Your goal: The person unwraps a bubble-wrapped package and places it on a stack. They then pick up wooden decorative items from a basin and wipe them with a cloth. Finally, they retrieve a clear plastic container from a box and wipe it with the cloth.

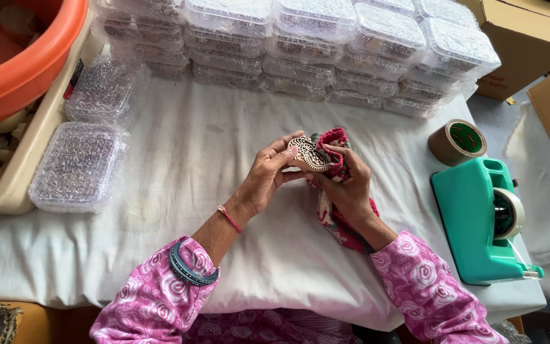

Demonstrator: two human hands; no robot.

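Note:
My left hand (pixel 267 175) holds a small carved, patterned ornament (pixel 309 153) by its left edge, above the white-covered table (pixel 179 153). My right hand (pixel 346 185) presses a red patterned cloth (pixel 333 220) against the ornament's right side; the cloth wraps around that hand and hangs down below it. Both hands meet at the middle of the table. Pink floral sleeves cover both forearms.
Stacked clear plastic boxes wrapped in bubble film (pixel 300 48) line the back. Two more wrapped boxes (pixel 81 165) lie at left beside an orange tub (pixel 23 60). A roll of brown tape (pixel 458 141) and a teal tape dispenser (pixel 479 220) stand at right. Cardboard boxes (pixel 529 44) sit beyond.

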